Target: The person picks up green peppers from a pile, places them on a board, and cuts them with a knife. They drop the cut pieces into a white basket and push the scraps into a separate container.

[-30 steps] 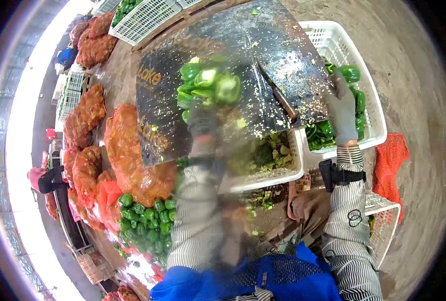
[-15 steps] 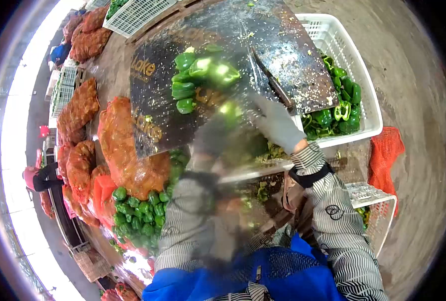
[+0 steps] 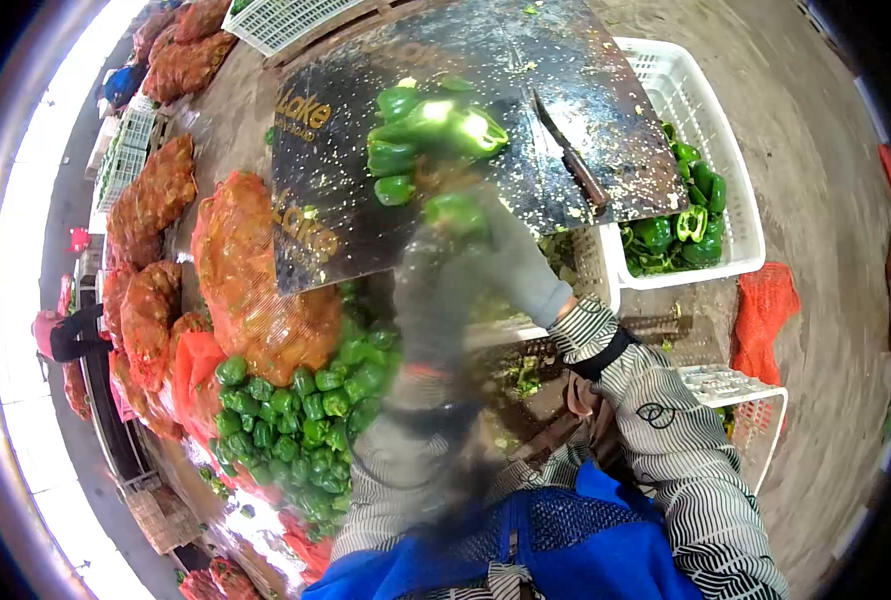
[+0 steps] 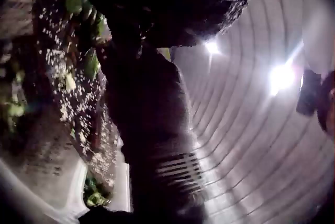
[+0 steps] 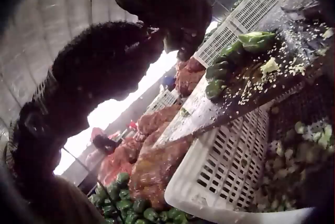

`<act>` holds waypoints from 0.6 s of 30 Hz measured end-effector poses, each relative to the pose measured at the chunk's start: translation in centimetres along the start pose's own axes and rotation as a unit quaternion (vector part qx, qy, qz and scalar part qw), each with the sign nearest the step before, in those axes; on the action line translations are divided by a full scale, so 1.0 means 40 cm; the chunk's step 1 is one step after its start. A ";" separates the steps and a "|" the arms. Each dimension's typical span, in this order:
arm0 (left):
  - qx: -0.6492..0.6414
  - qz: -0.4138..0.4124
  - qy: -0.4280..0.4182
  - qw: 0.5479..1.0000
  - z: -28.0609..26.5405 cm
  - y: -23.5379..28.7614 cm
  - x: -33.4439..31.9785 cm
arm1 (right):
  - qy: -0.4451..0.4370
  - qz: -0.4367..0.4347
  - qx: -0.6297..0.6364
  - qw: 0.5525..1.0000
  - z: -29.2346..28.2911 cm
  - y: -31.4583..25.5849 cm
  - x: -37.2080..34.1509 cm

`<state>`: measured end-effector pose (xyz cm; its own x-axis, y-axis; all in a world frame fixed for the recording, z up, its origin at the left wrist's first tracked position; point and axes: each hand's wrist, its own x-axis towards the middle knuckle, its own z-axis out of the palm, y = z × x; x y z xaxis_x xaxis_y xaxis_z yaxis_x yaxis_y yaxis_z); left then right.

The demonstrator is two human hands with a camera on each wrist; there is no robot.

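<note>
In the head view, a blurred green pepper [image 3: 455, 213] is held up over the near edge of the dark board [image 3: 355, 235]. My gloved left hand [image 3: 430, 275], also blurred, grips it from below. From the right, my gloved right hand [image 3: 518, 258] reaches to the same pepper, its fingertips partly hidden by blur. Several green peppers [image 3: 392, 157] lie on the board beyond, one cut open [image 3: 480, 135]. Both wrist views show only dark hand shapes; finger detail is lost in shadow.
A knife [image 3: 570, 160] lies on the board among scattered seeds. White crate [image 3: 743, 225] with peppers stands right; another crate [image 3: 605, 270] of scraps sits under the board's near edge. Left are a pepper pile [image 3: 295, 425] and orange mesh sacks [image 3: 255, 290].
My right hand has moved left from the right crate to my left hand. My left hand has drawn back from the peppers on the board with one pepper.
</note>
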<state>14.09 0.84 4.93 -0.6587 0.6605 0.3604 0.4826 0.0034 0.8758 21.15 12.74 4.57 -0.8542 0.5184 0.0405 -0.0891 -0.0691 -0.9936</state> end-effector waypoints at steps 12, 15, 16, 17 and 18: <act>-0.035 -0.039 -0.045 0.998 -0.061 0.016 0.030 | -0.007 -0.110 -0.196 0.974 0.047 0.029 -0.013; -0.334 -0.350 0.036 0.874 -0.044 0.048 0.041 | -0.010 -0.118 -0.212 0.970 0.045 0.026 -0.021; -0.351 -0.356 0.056 0.864 -0.037 0.038 0.037 | -0.012 -0.121 -0.221 0.968 0.044 0.022 -0.022; -0.351 -0.357 0.055 0.864 -0.033 0.029 0.038 | -0.011 -0.120 -0.221 0.968 0.040 0.029 -0.024; -0.380 -0.355 0.035 0.854 -0.030 0.021 0.043 | -0.007 -0.139 -0.235 0.962 0.036 0.037 -0.023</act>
<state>12.68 1.09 6.67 -0.6758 0.6477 -0.3519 -0.5476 -0.1216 0.8278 21.05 10.93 3.22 -0.8385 0.4486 0.3093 -0.0761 0.4656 -0.8817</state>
